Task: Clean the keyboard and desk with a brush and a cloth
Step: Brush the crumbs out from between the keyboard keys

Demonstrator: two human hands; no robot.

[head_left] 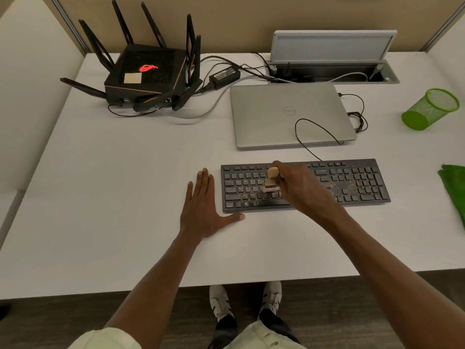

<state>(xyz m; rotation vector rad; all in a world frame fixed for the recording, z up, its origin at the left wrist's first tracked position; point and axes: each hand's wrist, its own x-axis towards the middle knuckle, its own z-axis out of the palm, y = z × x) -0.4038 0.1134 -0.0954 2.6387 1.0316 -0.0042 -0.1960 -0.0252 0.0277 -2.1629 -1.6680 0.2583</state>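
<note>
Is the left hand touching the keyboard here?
Cannot tell. In the head view the left hand lies flat on the desk against the keyboard's left end, thumb along its front corner; no clear gap or contact shows.

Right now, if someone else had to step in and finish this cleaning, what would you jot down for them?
Left hand: flat on the white desk, beside the black keyboard's left end.
Right hand: grip on the small wooden-handled brush, bristles on the middle-left keys.
Done: left keys look mostly clear.
Left: yellowish crumbs remain on the right half and number pad; then wipe down with the green cloth lying at the desk's right edge.
</note>
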